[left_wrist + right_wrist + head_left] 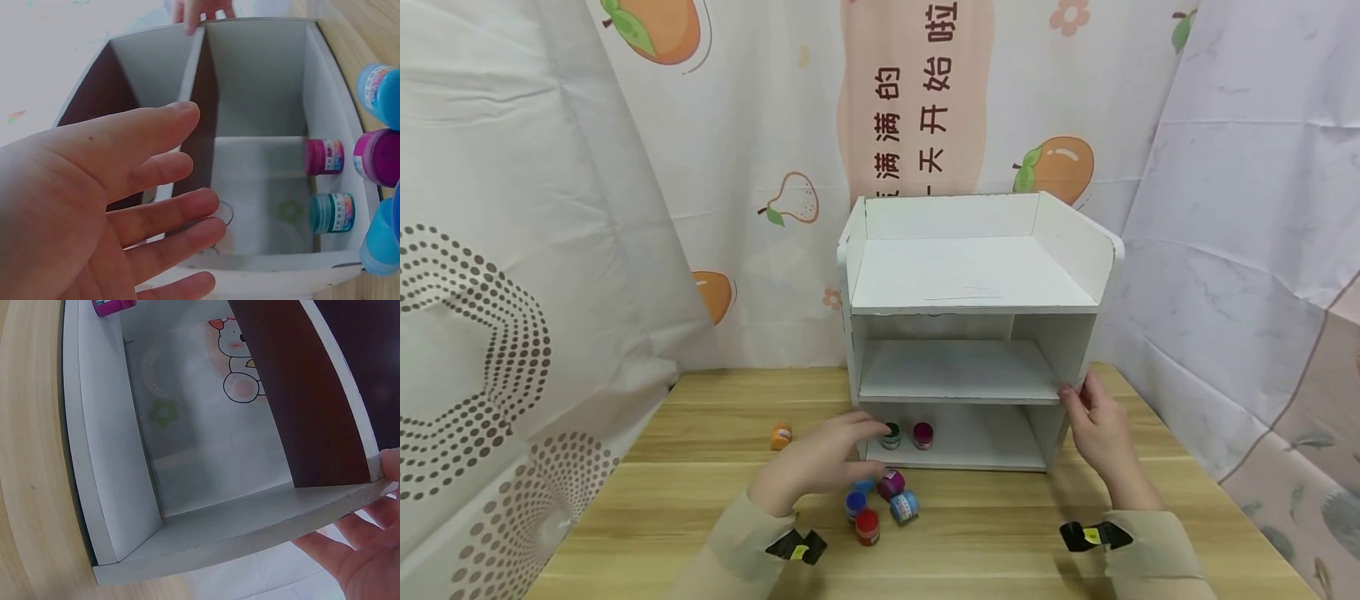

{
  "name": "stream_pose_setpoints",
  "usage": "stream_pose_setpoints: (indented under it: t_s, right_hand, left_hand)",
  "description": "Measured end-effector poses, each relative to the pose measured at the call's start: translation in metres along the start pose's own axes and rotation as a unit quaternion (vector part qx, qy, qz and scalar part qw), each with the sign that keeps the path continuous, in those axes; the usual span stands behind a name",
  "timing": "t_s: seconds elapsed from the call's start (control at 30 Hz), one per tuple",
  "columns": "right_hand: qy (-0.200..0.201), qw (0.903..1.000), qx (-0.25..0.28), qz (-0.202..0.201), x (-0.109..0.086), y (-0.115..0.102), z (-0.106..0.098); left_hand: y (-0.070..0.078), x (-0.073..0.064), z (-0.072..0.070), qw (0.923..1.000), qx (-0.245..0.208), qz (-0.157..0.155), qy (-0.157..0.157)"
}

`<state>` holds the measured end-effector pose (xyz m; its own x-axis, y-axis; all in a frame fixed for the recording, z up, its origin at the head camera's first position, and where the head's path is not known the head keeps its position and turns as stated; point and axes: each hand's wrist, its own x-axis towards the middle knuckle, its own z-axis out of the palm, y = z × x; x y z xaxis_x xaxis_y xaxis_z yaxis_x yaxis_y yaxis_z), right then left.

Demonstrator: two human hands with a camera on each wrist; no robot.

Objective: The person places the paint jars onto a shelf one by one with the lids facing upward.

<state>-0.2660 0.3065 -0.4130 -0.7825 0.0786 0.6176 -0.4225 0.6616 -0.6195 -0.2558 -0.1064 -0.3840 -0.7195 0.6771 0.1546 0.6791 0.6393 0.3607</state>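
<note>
A small white shelf unit (958, 372) stands on the table. On its bottom board sit a green paint jar (891, 436) and a magenta paint jar (922, 435), side by side near the left end. My left hand (823, 454) hovers at the lower left opening with fingers extended and nothing in its grasp; its fingertips overlap the green jar in the head view. In the left wrist view, that hand (144, 206) shows an exposed palm and spread fingers. My right hand (1097, 421) grips the unit's right side panel, thumb at the front edge and fingers around the outside.
In front of the unit lie several more jars: a purple one (891, 483), a light blue one (904, 506), a dark blue one (856, 505) and a red one (867, 527). An orange jar (781, 436) lies farther left on the wooden table (985, 550). Printed curtains (760, 108) hang behind.
</note>
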Motion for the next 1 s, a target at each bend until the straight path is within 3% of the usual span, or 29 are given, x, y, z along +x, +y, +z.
stream_pose_setpoints:
  t_s: [0.37, 0.67, 1.0]
  right_hand:
    - [0.001, 0.9999, -0.011, 0.003, 0.002, -0.001, 0.002]
    - [0.0, 0.9998, -0.019, 0.002, -0.001, 0.0, 0.0]
    - [0.004, 0.9998, -0.02, -0.005, 0.0, 0.002, 0.001]
  left_hand:
    - [-0.01, -0.022, -0.007, 0.9989, -0.023, -0.027, 0.032]
    - [-0.012, -0.028, -0.007, 0.9987, -0.019, -0.021, 0.043]
    - [-0.014, -0.031, -0.007, 0.9992, -0.006, -0.025, 0.031]
